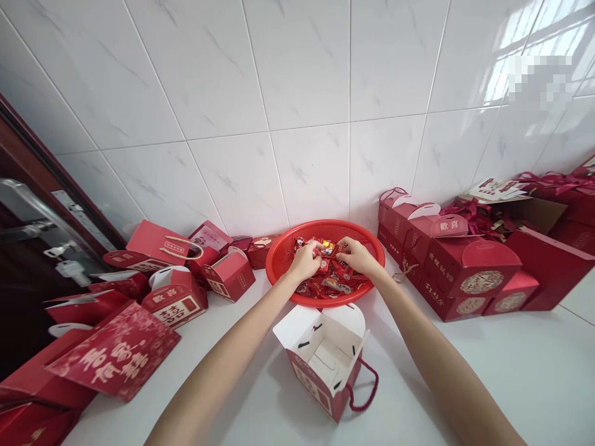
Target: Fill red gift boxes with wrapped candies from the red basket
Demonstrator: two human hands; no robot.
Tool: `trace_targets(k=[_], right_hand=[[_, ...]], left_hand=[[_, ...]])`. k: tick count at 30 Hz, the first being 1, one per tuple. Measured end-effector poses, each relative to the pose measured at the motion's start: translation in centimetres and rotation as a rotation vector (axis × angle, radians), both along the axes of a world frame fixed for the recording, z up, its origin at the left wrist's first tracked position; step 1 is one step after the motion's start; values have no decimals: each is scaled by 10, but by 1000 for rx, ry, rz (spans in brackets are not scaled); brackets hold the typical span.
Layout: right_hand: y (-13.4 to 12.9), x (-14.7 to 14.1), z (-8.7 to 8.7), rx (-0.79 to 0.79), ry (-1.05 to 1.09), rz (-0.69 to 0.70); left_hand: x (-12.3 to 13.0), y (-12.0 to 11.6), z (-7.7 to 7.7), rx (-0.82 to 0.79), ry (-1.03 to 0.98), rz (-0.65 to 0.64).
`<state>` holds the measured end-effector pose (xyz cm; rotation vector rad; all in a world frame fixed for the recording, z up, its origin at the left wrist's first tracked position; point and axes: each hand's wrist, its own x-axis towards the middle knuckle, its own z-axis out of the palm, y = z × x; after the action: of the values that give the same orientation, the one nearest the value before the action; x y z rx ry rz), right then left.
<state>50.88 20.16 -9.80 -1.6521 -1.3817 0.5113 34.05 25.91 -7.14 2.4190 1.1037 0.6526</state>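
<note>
Both of my hands reach into a red plastic basket [275,272] with wrapped candies [335,285] in it. My left hand [307,259] is over the left side of the pile, its fingers curled closed on wrapped candy. Across from it, my right hand [357,255] pinches red-wrapped candy between thumb and fingers. The fingertips partly hide what each hand holds. Between my forearms, just in front of the basket, a red gift box [312,384] stands upright with its flaps up. Its white inside shows no contents, and a dark red rope handle [372,390] hangs at its right.
Several red gift boxes [230,275] and bags crowd the left of the white table [251,396]. Stacked red boxes [465,266] stand at the right, with a carton [542,210] of ribbons and cards behind. A tiled wall [307,173] rises behind the basket; a door handle [28,210] is far left.
</note>
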Motion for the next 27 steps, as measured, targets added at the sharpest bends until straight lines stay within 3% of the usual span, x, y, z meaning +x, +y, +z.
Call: trace_targets(k=[12,22,24,27], right_hand=[[-1,0,5,98,251,55],[-3,0,5,168,336,-37],[-3,0,5,185,349,-50],[-2,0,3,203,359,-57]], left_hand=[[3,3,-3,-62,15,-43],[2,2,-1,-2,64,-32],[2,-1,-2,0,60,-121],[3,-5,-4,-206,182,-430]])
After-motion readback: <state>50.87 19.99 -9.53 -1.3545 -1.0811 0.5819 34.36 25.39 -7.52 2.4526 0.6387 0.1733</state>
